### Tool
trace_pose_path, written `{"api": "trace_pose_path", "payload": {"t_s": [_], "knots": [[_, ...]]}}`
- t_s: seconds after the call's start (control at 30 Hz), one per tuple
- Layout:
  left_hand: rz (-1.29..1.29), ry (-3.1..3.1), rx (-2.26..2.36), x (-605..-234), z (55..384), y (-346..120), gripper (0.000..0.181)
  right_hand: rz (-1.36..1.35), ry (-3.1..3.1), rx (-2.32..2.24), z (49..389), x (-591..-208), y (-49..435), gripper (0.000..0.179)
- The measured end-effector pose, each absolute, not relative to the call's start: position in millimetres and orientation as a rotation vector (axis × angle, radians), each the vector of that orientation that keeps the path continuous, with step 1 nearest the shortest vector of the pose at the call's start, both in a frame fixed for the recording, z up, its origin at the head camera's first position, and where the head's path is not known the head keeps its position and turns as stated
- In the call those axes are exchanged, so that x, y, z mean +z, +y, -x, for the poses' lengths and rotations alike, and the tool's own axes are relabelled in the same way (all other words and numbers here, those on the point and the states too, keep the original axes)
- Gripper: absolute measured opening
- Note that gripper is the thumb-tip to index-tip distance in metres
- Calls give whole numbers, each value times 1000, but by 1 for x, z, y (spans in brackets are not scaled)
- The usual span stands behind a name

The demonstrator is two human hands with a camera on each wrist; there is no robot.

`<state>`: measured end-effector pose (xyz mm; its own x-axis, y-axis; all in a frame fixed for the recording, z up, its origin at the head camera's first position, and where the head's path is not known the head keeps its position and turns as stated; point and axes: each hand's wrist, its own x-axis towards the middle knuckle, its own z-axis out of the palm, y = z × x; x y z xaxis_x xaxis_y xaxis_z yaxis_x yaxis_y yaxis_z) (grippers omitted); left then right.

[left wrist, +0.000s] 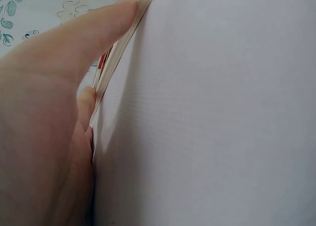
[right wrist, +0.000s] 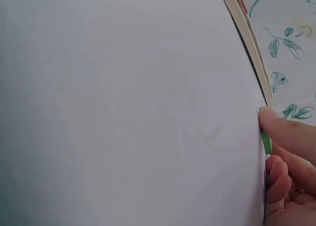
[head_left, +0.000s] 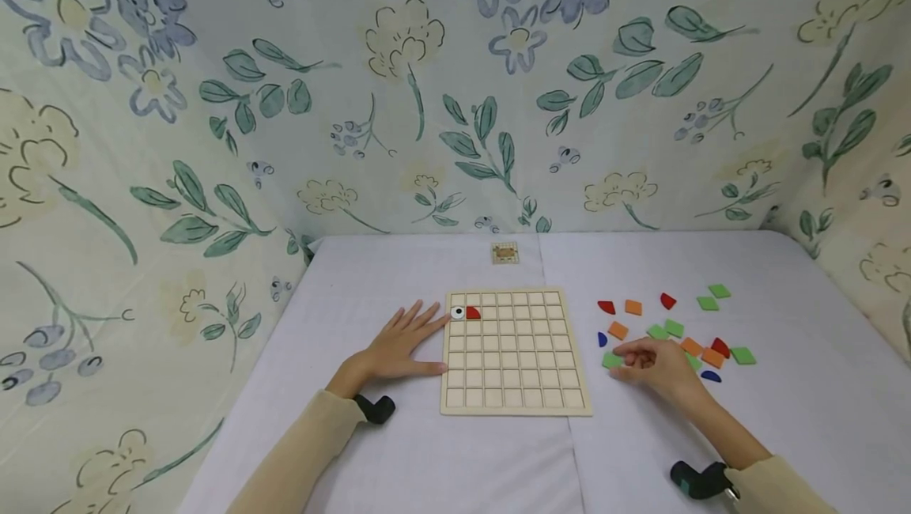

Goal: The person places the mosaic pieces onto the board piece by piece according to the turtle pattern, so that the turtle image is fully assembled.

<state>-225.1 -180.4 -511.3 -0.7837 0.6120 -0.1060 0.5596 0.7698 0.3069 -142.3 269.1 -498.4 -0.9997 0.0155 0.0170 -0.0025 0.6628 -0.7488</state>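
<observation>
A square wooden grid board (head_left: 507, 356) lies on the white cloth. In its upper left cells sit a white disc with a black dot (head_left: 458, 312) and a red quarter-round piece (head_left: 473, 313). My left hand (head_left: 404, 344) rests flat at the board's left side, fingers spread, with the thumb and a fingertip against the edge. Right of the board, my right hand (head_left: 655, 368) pinches a green diamond tile (head_left: 610, 360) between thumb and forefinger, its other fingers curled. The right wrist view shows the thumb on this green tile (right wrist: 267, 143), low over the cloth.
Loose pieces lie around and beyond my right hand: orange squares (head_left: 633, 307), green diamonds (head_left: 743, 356), red pieces (head_left: 667, 301) and blue half-rounds (head_left: 711, 376). A small patterned card (head_left: 505, 253) lies behind the board. A flowered curtain (head_left: 455, 103) hangs behind the table.
</observation>
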Motion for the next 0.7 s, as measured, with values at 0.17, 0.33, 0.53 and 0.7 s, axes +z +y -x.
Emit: {"api": "trace_pose_path", "payload": {"t_s": [0.17,0.33,0.53,0.7], "knots": [[-930,2759,422,-509,224,-180,95,-20,-2845,1232,141,-498,269,28],[-939,2759,440,-509,223,-179,95,-43,-2845,1191,142,-501,270,27],[-927,2755,412,-510,225,-180,97,-96,-2845,1137,141,-503,269,27],[-910,2757,403,-511,226,-180,97,-139,-2855,1127,141,-500,270,26]]}}
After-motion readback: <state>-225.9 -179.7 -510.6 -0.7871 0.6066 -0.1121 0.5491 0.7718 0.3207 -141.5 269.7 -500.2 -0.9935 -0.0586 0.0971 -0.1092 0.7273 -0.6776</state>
